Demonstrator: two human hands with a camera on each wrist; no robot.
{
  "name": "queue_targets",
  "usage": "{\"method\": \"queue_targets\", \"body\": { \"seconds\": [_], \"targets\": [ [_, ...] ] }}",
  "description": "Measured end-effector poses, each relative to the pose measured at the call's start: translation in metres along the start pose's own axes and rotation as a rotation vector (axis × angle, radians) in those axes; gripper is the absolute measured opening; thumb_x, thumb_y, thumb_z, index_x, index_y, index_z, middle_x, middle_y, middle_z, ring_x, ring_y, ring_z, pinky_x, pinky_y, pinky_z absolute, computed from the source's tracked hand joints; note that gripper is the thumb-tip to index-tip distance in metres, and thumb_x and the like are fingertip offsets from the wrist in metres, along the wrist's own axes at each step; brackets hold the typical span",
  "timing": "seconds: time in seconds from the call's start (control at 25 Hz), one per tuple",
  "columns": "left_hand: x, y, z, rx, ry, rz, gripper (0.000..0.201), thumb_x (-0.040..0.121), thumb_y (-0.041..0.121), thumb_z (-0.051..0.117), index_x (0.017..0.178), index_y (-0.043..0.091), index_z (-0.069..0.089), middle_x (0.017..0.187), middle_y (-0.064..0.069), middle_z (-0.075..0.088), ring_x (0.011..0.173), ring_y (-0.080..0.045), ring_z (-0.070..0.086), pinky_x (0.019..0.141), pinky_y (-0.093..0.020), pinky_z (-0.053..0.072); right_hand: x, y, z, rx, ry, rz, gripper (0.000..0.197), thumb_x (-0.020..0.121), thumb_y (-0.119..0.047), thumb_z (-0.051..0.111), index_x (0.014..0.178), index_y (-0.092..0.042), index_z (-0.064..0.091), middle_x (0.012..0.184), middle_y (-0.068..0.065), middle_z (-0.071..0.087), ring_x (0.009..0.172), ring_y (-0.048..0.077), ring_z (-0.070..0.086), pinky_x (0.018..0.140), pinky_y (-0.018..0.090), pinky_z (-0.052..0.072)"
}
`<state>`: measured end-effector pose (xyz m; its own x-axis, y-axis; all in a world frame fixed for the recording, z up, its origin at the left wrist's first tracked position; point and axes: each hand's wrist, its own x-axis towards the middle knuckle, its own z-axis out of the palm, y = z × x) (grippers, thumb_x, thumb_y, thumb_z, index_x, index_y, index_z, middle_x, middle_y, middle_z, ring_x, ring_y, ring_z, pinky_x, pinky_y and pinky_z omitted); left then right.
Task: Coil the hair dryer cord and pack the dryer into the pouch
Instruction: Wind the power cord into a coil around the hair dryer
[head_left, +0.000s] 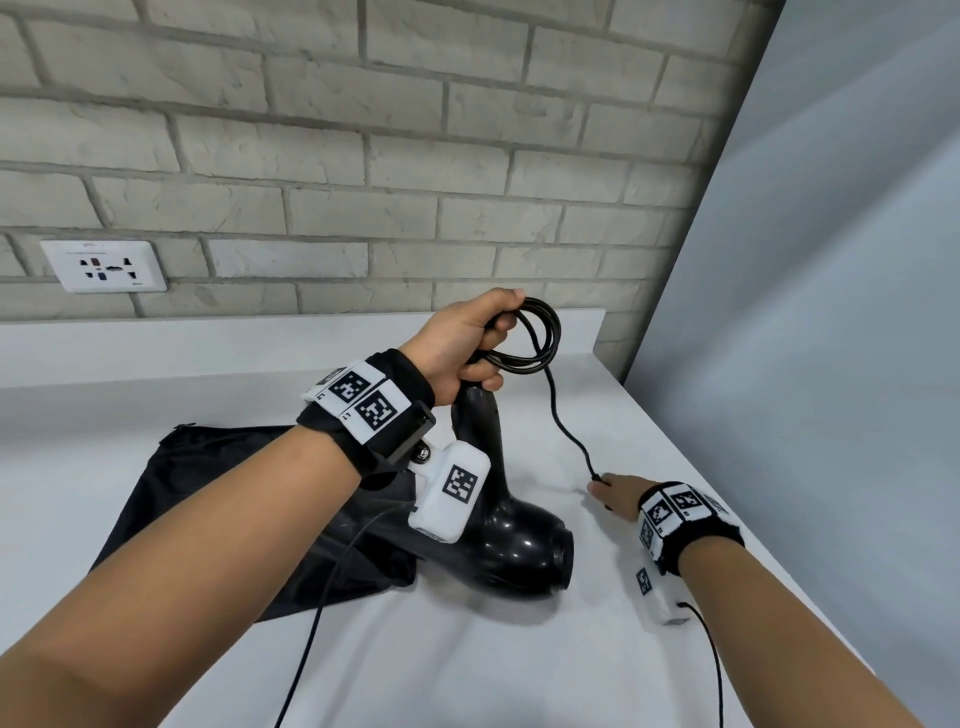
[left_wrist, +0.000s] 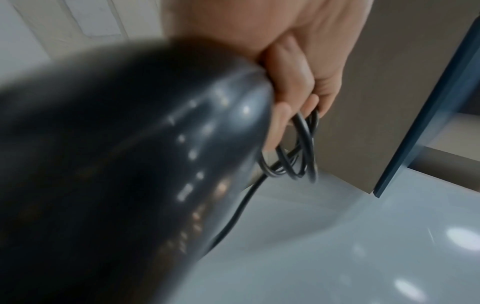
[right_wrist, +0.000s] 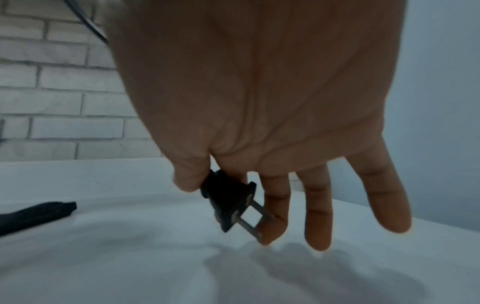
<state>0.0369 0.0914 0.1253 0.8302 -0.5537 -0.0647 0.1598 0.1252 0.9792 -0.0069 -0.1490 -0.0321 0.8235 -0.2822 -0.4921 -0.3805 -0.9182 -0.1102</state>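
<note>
A glossy black hair dryer (head_left: 511, 540) lies on the white counter, its handle (head_left: 480, 421) pointing up. My left hand (head_left: 467, 338) grips the top of the handle together with several loops of the black cord (head_left: 540, 332); the loops (left_wrist: 298, 148) hang from its fingers. The rest of the cord (head_left: 563, 431) runs down to my right hand (head_left: 615, 493), low over the counter. There the thumb and forefinger pinch the black plug (right_wrist: 228, 197), prongs pointing down, other fingers straight. A flat black pouch (head_left: 249, 499) lies under and left of the dryer.
The white counter (head_left: 519, 649) meets a grey brick wall (head_left: 363, 182) at the back, with a wall socket (head_left: 104, 266) at left. A blue-grey panel (head_left: 831, 312) closes off the right side. Thin black camera cables (head_left: 311, 613) trail from both wrists.
</note>
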Motion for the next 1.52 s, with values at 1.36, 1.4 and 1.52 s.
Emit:
{"method": "queue_targets", "body": {
  "seconds": [1.36, 1.4, 1.52],
  "targets": [
    [-0.004, -0.013, 0.016, 0.153, -0.057, -0.034, 0.038, 0.094, 0.049, 0.038, 0.07, 0.02, 0.045, 0.043, 0.009, 0.021, 0.029, -0.007, 0.009, 0.043, -0.021, 0.02, -0.079, -0.09, -0.125, 0.777, 0.884, -0.634, 0.018, 0.085, -0.001, 0.05, 0.085, -0.006, 0.067, 0.061, -0.004, 0.053, 0.052, -0.008, 0.049, 0.054, 0.004, 0.036],
    [-0.004, -0.014, 0.016, 0.165, -0.075, -0.04, 0.039, 0.095, 0.049, 0.037, 0.069, 0.021, 0.046, 0.044, 0.009, 0.021, 0.029, -0.007, 0.009, 0.042, -0.02, 0.021, -0.082, -0.091, -0.127, 0.763, 0.904, -0.636, 0.019, 0.085, -0.001, 0.05, 0.084, -0.006, 0.068, 0.061, -0.007, 0.053, 0.051, -0.01, 0.049, 0.054, 0.003, 0.036],
    [-0.003, -0.017, 0.02, 0.234, -0.125, -0.033, 0.036, 0.096, 0.047, 0.035, 0.073, 0.022, 0.045, 0.043, 0.009, 0.022, 0.029, -0.006, 0.009, 0.039, -0.014, 0.02, -0.09, -0.097, -0.128, 0.697, 0.93, -0.644, 0.02, 0.085, -0.001, 0.05, 0.084, -0.008, 0.068, 0.064, -0.007, 0.054, 0.053, -0.014, 0.05, 0.054, 0.001, 0.035]
  ]
}}
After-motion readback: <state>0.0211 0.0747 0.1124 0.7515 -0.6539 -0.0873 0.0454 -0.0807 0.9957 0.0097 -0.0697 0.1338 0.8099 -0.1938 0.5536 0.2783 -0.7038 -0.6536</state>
